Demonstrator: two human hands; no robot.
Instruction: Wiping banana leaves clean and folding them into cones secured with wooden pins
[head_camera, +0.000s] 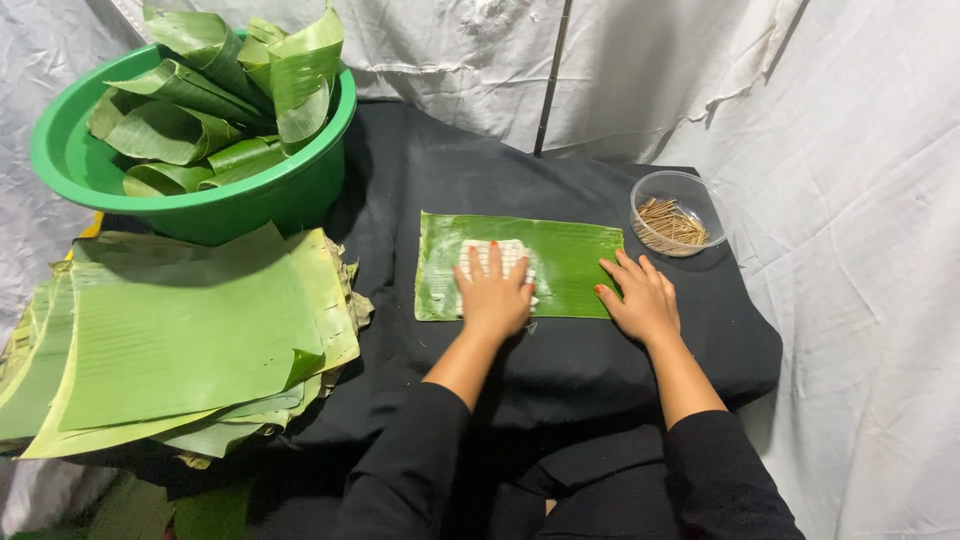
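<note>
On the black cloth (560, 370) in front of the sitter, a rectangular banana leaf (570, 262) lying flat, long side running left to right. Left hand (494, 292) pressed palm-down on a white checked rag (503, 252) sitting on the leaf's left half, fingers spread and flat, gripping nothing, only bearing down on the rag. Right hand (640, 300) resting open at the leaf's lower right corner, fingertips touching the leaf edge, palm on the black cloth, nothing clasped. Both forearms in black sleeves (415, 465) coming up from the bottom of the view.

Just beyond the leaf's right end, a small clear bowl (682, 190) holding a heap of thin brown sticks (672, 224), apart from the right hand. Far to the left, a thick stack of flat leaves (180, 340), well apart from the left hand, edges ragged and paler underneath. Behind that stack, a green basin (70, 165) filled with rolled and folded leaf pieces (215, 100) standing above its rim. All around, a creased white sheet (860, 200) as backdrop, with a thin dark pole (552, 75) rising behind the black cloth.
</note>
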